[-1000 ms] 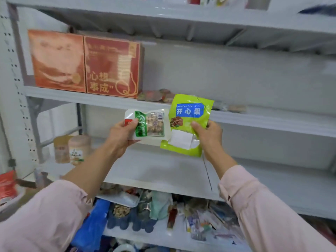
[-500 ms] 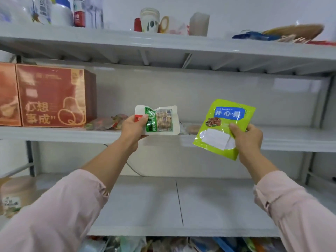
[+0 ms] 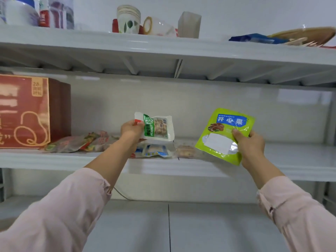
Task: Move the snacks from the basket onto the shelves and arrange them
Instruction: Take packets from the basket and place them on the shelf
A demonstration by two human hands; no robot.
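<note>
The left hand [image 3: 131,130] grips a white peanut packet [image 3: 157,128] by its left end above the middle shelf [image 3: 300,157]. The right hand [image 3: 250,144] pinches a green pistachio pouch [image 3: 224,135], thumb across its front.

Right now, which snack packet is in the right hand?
The lime-green pouch with the blue label, pinched by the right hand; the left hand holds the white peanut pack.
</note>
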